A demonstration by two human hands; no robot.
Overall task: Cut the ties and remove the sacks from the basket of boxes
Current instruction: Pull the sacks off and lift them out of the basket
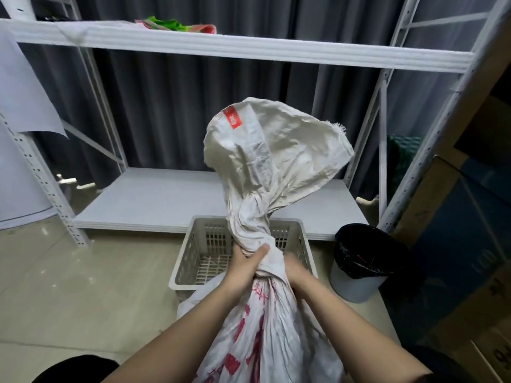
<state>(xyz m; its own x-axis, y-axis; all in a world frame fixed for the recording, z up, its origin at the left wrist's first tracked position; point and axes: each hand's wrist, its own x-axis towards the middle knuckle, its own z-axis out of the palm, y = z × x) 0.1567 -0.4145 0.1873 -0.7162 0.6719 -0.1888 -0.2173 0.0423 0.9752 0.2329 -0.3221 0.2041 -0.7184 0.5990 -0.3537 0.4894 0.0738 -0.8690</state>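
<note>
Head view: a white woven sack (pixel 265 322) with red print, bunched at the neck, standing at 6 o'clock against the near edge of a pale plastic basket (pixel 304 244). Neck gripped by the left hand (pixel 246 265), fingers and thumb curled round the twisted cloth. Right hand (pixel 294 272) just beside it at 3 o'clock of the neck, blurred and partly hidden behind the sack; grip there cannot be told. Loose top of the sack billowing up toward 12 o'clock, with a red label near its crest. Basket slatted floor bare at its left; near part hidden by the sack. At 3 o'clock of the basket, a grey bin (pixel 359 283) lined with a black bag. Behind, at 12 o'clock, a white metal rack (pixel 193 42) before a dark curtain (pixel 166 106), with a green and pink bundle (pixel 177 24) lying on its upper shelf. Cardboard boxes (pixel 470 217) stacked at the far right.
</note>
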